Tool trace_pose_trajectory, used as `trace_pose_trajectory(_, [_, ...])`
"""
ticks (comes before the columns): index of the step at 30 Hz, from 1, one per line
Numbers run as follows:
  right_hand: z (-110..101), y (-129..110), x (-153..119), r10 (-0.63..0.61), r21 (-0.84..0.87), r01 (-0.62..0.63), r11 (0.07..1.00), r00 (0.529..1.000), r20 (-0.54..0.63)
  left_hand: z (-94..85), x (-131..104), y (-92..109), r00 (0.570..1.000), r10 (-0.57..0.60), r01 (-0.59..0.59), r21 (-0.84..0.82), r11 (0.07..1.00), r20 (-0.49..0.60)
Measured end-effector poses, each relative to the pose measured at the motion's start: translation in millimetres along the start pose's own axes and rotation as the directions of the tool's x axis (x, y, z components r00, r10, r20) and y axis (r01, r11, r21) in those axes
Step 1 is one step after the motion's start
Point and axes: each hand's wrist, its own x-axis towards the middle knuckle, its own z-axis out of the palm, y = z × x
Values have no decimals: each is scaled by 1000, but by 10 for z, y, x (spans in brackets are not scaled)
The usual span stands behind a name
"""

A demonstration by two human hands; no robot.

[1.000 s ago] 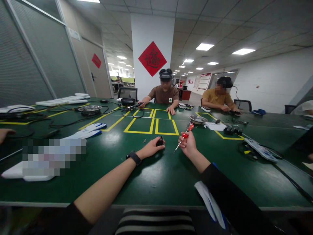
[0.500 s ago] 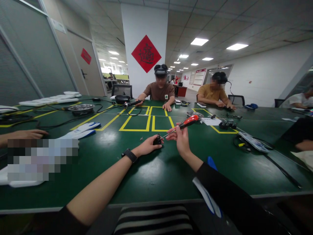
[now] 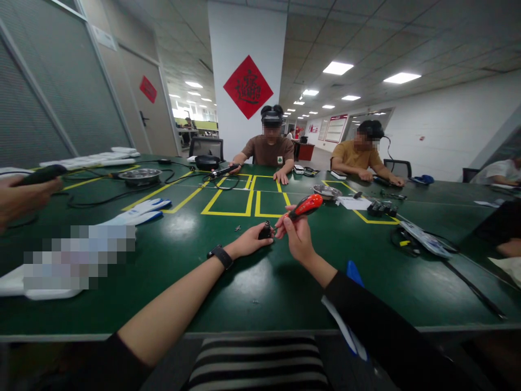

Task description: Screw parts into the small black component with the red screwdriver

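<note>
Just above the table, my left hand [image 3: 252,241] is closed around a small black part [image 3: 265,232] that has a metal-looking fitting on top. To its right, my right hand [image 3: 299,233] grips a screwdriver [image 3: 308,206] by its red and black handle. The shaft slants down to the left toward the side of the black part; my fingers mostly cover it, and I cannot tell whether the tip touches. Small metal bits, perhaps screws [image 3: 237,228], lie on the table left of my left hand. More tiny bits [image 3: 255,302] lie nearer the front edge.
On the left are a blue-and-white glove [image 3: 142,210], a metal bowl [image 3: 140,176], cables and a co-worker's hand [image 3: 30,198] with a dark tool. Rightward sit black blocks [image 3: 382,208], a second bowl [image 3: 325,191] and a power strip [image 3: 425,239]. Co-workers sit opposite.
The screwdriver and my right hand have shifted slightly left, closer to the black part, and less shaft shows. At the far left, a co-worker's hand is now raised with a dark tool.
</note>
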Motion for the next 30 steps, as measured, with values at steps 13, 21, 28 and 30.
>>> trace_pose_trajectory(13, [-18,-1,2,-3,-26,4,1000,1000,29,5,-1,-5,1000,2,-2,5,1000,-7])
trace_pose_trajectory(21, [-22,14,13,8,18,-8,1000,1000,-27,1,-12,22,1000,-12,12,19,1000,-11])
trace_pose_trajectory(28, [-30,45,23,15,43,-14,999,1000,-26,-13,-1,80,999,-39,41,-81,996,21])
trace_pose_trajectory(30, [-27,56,32,16,70,-14,997,1000,-27,-13,1,83,998,-51,53,-86,995,28])
